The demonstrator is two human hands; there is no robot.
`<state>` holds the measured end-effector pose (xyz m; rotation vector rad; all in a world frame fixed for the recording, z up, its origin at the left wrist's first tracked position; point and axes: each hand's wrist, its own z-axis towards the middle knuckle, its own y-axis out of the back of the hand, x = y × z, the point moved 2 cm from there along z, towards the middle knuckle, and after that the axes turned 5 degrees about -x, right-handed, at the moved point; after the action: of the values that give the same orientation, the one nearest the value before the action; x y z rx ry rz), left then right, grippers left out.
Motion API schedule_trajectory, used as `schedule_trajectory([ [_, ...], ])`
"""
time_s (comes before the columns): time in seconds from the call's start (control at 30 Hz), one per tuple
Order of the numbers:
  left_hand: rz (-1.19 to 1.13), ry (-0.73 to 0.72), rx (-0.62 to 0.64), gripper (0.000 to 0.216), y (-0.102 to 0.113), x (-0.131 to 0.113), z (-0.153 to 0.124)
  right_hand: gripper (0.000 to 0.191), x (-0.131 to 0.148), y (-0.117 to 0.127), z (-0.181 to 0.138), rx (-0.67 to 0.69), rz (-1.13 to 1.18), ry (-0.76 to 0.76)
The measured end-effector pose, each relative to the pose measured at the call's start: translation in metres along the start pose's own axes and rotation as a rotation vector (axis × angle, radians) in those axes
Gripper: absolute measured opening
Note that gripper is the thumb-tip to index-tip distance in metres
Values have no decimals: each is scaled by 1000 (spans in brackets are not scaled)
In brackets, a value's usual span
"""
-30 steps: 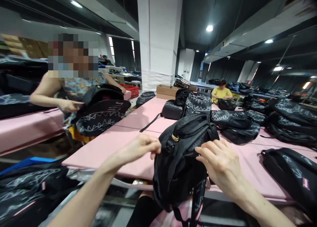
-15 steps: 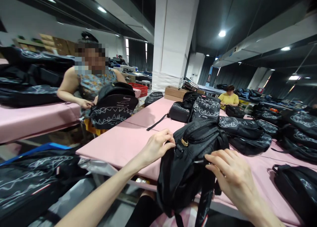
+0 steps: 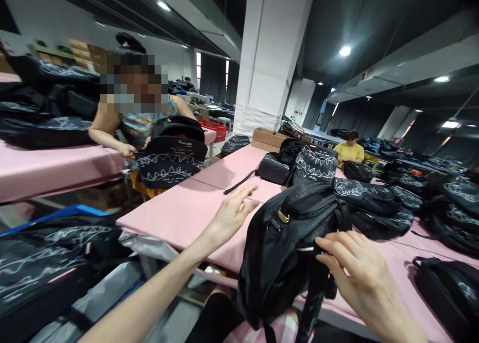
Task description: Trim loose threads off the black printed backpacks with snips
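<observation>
2 hands at the black backpack (image 3: 295, 248), lower centre of frame: left hand (image 3: 228, 218) now off it, fingers spread apart; right hand (image 3: 359, 278) curled, resting against its strap side.

- The hall is dimly lit by round ceiling lamps (image 3: 345, 50), which are blown out to white glare.
- Straight lines are bent towards the edges by wide-angle distortion.
- The near left hand (image 3: 228, 217) is slightly blurred.
</observation>
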<state>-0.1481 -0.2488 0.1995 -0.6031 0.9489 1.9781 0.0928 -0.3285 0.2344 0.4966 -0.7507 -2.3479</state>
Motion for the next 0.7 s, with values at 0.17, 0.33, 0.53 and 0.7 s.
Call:
schedule_trajectory([
  [0.17, -202, 5, 188, 51, -42, -54, 14, 14, 7, 0, 1, 60, 157, -70],
  [0.33, -340, -186, 355, 24, -64, -67, 33, 18, -41, 13, -24, -103, 339, -512],
  [0.53, -331, -189, 629, 22, -58, -61, 86, 45, -104, -5, -66, -185, 356, -811],
  [0.7, -110, -157, 644, 28, -59, -38, 119, 37, -76, -34, -78, -214, 406, -657],
])
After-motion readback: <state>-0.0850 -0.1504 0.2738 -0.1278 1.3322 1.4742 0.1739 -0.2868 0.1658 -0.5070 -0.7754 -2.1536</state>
